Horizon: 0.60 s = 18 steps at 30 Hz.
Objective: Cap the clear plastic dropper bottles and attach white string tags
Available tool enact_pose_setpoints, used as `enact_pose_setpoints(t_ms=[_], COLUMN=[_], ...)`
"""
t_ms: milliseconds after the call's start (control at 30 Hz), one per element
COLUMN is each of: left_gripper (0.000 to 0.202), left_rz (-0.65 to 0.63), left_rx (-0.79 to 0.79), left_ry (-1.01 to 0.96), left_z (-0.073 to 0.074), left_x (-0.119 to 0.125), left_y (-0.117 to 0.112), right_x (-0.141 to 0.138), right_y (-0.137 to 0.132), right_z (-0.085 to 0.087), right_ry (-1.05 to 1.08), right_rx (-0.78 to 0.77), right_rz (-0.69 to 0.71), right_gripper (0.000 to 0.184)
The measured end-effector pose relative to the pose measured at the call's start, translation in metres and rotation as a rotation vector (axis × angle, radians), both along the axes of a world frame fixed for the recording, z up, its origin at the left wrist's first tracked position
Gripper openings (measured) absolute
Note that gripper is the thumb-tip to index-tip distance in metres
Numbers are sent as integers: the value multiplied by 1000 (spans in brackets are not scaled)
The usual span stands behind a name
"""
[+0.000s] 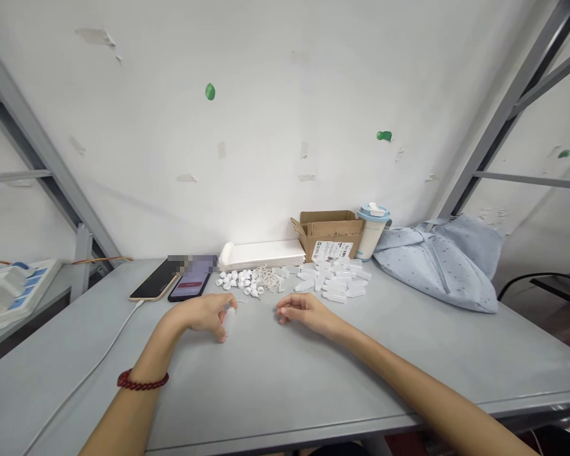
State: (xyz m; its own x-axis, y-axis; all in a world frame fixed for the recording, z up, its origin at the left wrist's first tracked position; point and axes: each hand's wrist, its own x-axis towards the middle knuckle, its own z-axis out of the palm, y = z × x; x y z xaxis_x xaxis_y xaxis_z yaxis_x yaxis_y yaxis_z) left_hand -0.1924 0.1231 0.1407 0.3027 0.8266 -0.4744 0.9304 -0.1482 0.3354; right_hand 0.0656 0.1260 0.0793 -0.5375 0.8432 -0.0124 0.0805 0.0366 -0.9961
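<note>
My left hand [206, 315] holds a small translucent plastic bottle [229, 321] between thumb and fingers, just over the grey tabletop. To the right, my right hand [304, 310] hovers low over the table, fingers loosely curled and slightly apart, with nothing visible in them. Beyond the hands lie a cluster of white caps [240, 280], a heap of thin off-white stick-like pieces [267, 278] and a pile of translucent bottles [337, 278]. The bottle pile is nearest to my right hand; the caps are nearer to my left.
Two phones, one black [158, 278] and one with a lit screen [190, 285], lie at left with a white cable [95, 367]. Along the wall are a white stack [261, 253], an opened cardboard box [332, 231], a lidded cup [373, 234] and a blue cloth bag [437, 266].
</note>
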Motion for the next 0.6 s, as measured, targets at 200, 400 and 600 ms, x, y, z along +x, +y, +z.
enact_pose_setpoints(t_ms=[200, 400, 600], left_gripper=[62, 68, 52], left_rz=[-20, -8, 46], left_rx=[-62, -63, 322], left_ry=[-67, -81, -201], left_z=[1, 3, -1], left_x=[6, -1, 5], left_y=[-2, -2, 5], right_x=[-1, -1, -1], right_y=[0, -1, 1], right_z=[2, 2, 0], right_ry=[-7, -16, -41], right_rx=[8, 8, 43], right_rz=[-4, 4, 7], right_gripper=[27, 27, 27])
